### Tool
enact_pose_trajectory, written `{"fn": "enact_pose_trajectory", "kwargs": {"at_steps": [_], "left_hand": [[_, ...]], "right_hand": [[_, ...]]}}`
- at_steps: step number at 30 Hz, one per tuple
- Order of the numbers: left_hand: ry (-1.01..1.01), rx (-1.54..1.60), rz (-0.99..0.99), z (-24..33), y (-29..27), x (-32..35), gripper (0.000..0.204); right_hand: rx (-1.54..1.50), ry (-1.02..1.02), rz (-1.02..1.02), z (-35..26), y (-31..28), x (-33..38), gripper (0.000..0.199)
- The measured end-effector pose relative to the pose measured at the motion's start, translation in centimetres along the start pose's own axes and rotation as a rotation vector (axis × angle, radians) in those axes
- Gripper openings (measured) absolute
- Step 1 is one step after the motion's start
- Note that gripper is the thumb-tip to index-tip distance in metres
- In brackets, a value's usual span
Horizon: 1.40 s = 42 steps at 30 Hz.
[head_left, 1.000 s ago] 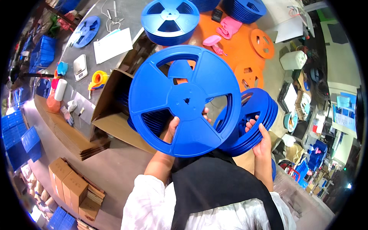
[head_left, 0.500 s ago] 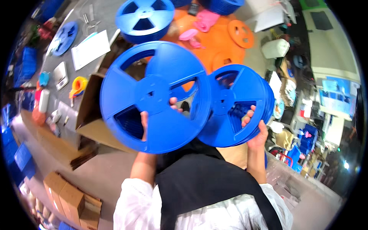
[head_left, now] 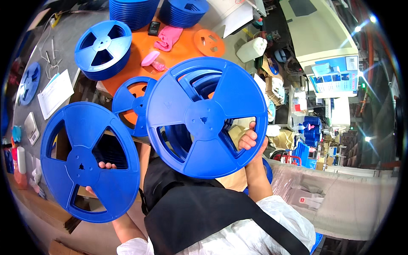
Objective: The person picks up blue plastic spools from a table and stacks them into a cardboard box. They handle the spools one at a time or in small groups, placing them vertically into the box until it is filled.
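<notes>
My left hand [head_left: 107,165] grips a large blue plastic reel [head_left: 108,193] at the left, its fingertips poking through the cutouts. Dark ribbed edges show through one of that reel's openings; whether they belong to it is unclear. Centre right, my right hand [head_left: 250,138] is closed round the rim of another blue reel [head_left: 197,144], which faces up toward me. More blue reel parts show through its cutouts, and I cannot tell how many are held together. Between the two, a smaller-looking blue reel [head_left: 139,103] is partly covered by the right-hand one.
On the orange surface [head_left: 140,44] are stacked blue reels [head_left: 103,39], a pink cloth [head_left: 168,38] and an orange disc [head_left: 209,42]. A cardboard box [head_left: 144,154] stands below, partly hidden. White paper [head_left: 55,94] and a small scale [head_left: 31,127] lie on the grey table.
My hands have moved apart: the left-hand reel went left and down and no longer overlaps the right-hand one. The right-hand reel now faces me more fully. The whole view has turned.
</notes>
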<state>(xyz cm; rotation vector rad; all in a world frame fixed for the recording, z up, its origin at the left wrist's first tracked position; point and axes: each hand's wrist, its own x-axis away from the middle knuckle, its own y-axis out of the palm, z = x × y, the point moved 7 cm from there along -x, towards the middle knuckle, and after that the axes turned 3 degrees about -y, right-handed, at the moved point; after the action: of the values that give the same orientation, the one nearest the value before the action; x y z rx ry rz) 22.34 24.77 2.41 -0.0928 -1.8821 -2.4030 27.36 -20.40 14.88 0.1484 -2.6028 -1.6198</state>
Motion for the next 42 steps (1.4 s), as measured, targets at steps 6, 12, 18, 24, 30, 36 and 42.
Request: {"fn": "enact_pose_trajectory", "kwargs": {"at_steps": [6,12,18,24,30,36,42], "left_hand": [[-0.055,-0.101,0.099,-1.1,0.8,0.2,0.073],[-0.142,-0.302,0.394,-3.7,5.5,-0.5,0.058],[-0.231,-0.49,0.29,-7.2,7.1,-3.4,0.036],[-0.487,-0.579,0.033,-13.6,12.0,-6.0,0.046],[-0.647,-0.306,0.138,-14.5,7.0,-4.0,0.054],[-0.499,-0.159,0.198,-10.3,3.9,-2.2,0.08],[-0.447,0.12,-0.144,-9.7,5.2,-3.0,0.082]], "right_hand": [[-0.008,-0.041,0.053,0.9,0.8,-0.8,0.062],[0.092,0.017,-0.015,1.3,2.1,-2.0,0.067],[0.419,0.281,-0.022,7.2,6.3,-3.9,0.06],[1.227,0.411,-0.337,15.6,11.2,-2.7,0.058],[1.208,0.451,-0.295,15.4,9.3,-2.2,0.058],[0.829,0.319,0.194,10.4,5.5,-3.4,0.055],[0.62,0.137,0.524,7.0,0.0,-2.8,0.047]]}}
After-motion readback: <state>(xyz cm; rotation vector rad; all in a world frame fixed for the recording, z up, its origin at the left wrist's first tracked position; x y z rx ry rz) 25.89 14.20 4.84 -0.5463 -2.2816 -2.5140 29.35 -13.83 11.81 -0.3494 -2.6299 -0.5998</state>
